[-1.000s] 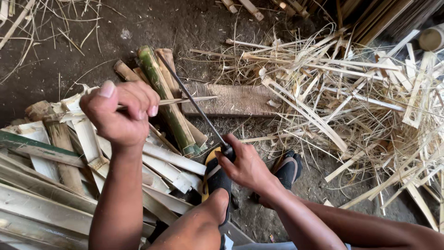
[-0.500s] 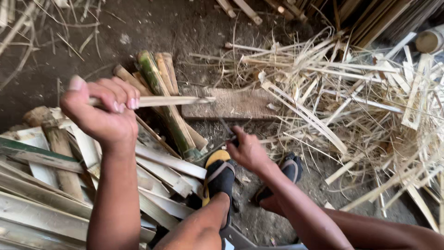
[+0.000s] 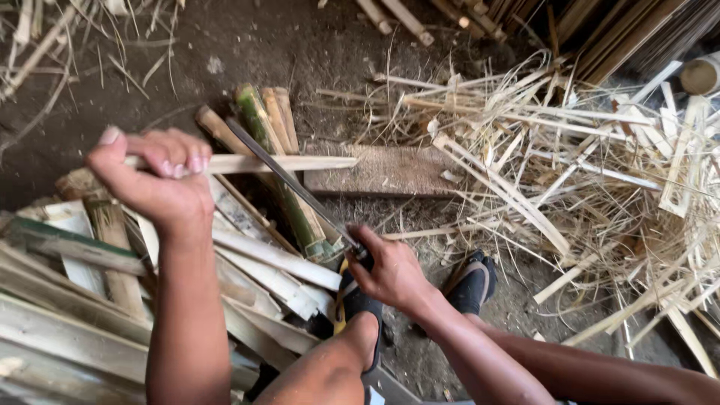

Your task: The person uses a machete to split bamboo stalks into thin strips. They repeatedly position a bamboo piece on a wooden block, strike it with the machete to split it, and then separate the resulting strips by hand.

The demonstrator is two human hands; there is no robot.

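- On the dirt floor, seen from above, the person crouches over a heap of split bamboo, and both hands are busy with one thin bamboo strip [image 3: 285,163].
- The left hand [image 3: 154,184] is closed in a fist around the near end of the strip, fingers curled over it and thumb lifted; the strip runs level to the right from the fist.
- The right hand [image 3: 390,270] is wrapped tightly around the handle of a long knife [image 3: 289,182], fingers pressed together on it.
- The dark blade slants up and to the left from that hand and crosses the strip about midway along its free length; whether the edge bites into the strip cannot be told.
- Under the blade lies a bundle of green and tan bamboo poles [image 3: 274,150], angled the same way.
- Beside and below the left forearm, pale split bamboo slats [image 3: 67,330] are stacked.
- A flat wooden board [image 3: 382,171] lies on the ground just beyond the strip's far tip.
- To the right, a loose pile of pale shavings and slivers [image 3: 585,172] spreads widely.
- Two feet in dark sandals [image 3: 472,285] rest near the right hand, the left one partly hidden by the knee.
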